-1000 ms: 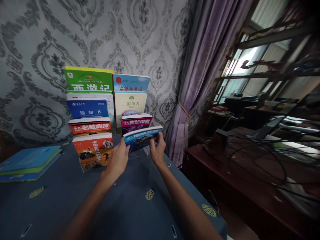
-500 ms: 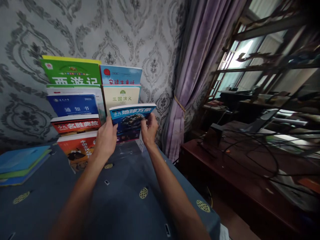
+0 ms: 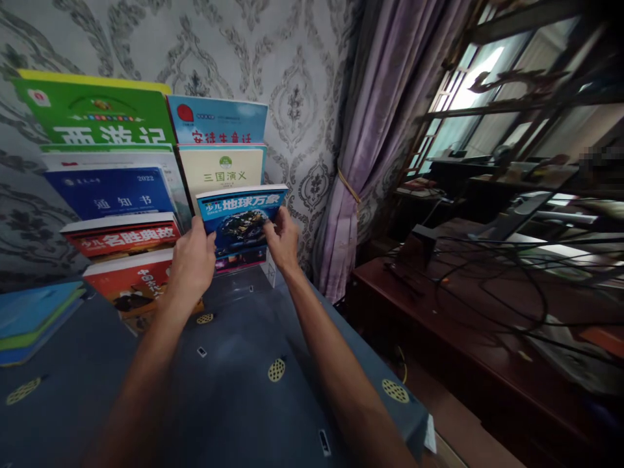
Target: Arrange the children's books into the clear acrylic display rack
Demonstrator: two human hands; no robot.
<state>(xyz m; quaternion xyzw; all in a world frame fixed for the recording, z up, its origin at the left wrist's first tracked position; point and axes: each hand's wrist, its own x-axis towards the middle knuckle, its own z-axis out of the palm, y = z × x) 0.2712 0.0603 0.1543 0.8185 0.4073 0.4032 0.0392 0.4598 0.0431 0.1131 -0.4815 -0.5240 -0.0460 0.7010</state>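
Note:
Between my two hands is a blue book with a globe on its cover, tilted back in the right column of a tiered book rack. My left hand grips its left edge, and my right hand pinches its right edge with the thumb on the cover. Behind it stand a cream book and a light blue book. The left column holds a green book, a dark blue booklet, a red book and an orange-red book, partly covered by my left hand.
A blue tablecloth with pineapple prints covers the table. Several flat blue and green books lie at the left. A purple curtain hangs behind the right corner. Tangled black cables spread over a dark red desk at the right.
The view has shifted, so the rack looks larger and farther left. Both hands still hold the blue globe book, at much the same place in front of the cream book.

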